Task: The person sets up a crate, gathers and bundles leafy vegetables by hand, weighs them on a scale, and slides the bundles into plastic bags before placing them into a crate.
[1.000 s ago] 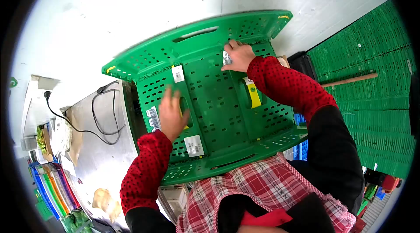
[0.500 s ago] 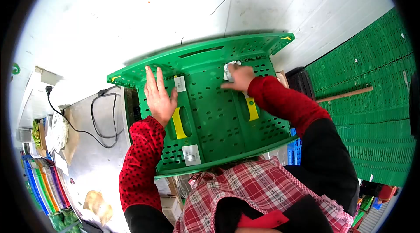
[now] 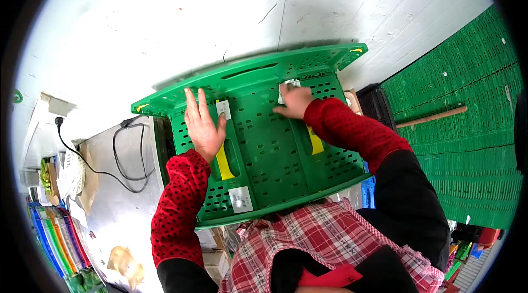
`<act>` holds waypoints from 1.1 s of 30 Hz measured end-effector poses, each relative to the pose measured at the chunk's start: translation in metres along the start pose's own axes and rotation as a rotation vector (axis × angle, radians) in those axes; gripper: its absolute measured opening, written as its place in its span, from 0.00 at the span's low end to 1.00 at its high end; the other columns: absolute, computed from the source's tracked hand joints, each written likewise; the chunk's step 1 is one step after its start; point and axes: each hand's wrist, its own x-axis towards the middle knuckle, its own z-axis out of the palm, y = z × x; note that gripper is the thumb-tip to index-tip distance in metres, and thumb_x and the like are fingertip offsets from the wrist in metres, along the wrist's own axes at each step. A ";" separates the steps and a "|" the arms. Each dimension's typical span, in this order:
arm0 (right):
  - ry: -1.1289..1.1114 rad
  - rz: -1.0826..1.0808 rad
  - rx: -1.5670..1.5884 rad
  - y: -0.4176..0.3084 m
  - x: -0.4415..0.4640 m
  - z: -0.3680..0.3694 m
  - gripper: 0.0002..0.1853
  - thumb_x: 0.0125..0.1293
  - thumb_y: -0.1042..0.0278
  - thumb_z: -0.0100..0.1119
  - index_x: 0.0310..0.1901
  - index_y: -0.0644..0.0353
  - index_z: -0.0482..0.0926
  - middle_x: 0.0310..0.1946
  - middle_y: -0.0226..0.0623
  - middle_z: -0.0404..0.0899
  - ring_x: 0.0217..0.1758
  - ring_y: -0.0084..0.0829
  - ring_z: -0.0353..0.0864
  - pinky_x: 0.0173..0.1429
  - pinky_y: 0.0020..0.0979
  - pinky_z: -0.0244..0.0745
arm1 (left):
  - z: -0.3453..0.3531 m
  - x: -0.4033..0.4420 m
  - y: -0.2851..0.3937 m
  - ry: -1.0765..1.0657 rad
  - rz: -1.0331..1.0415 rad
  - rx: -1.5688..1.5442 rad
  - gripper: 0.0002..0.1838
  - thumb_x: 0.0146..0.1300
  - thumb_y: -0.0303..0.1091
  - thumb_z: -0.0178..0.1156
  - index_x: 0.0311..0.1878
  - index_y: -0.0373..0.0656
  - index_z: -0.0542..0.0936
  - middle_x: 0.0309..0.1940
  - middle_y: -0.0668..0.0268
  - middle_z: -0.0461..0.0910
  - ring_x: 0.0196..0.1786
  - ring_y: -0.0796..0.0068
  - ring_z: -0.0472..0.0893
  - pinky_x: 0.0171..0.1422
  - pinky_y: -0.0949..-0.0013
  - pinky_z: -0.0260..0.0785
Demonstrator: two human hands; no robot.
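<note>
Right hand (image 3: 296, 101) curled over a white label (image 3: 294, 82), far right in a green plastic crate (image 3: 263, 175) (whether pinching, one cannot tell), apparently smoothing it, calling next for even pressure; left hand (image 3: 204, 131) spread, far left.

A green crate (image 3: 272, 155) lies with its far wall upright. The left hand (image 3: 202, 128) stretches its fingers towards the far left corner — the thumb over a white label (image 3: 223, 106). The right hand (image 3: 295, 101) bends over another label (image 3: 290, 83) near the far edge. Two yellow strips (image 3: 224, 164) show between, and a third label (image 3: 240, 199) sits by the near left corner.
</note>
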 end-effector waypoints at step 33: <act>-0.352 -0.564 0.363 -0.082 -0.047 0.033 0.23 0.56 0.49 0.66 0.50 0.54 0.77 0.48 0.38 0.74 0.52 0.42 0.75 0.54 0.43 0.71 | 0.002 -0.111 -0.035 -0.661 0.738 -0.051 0.27 0.46 0.27 0.62 0.54 0.38 0.75 0.63 0.51 0.69 0.66 0.51 0.70 0.67 0.50 0.66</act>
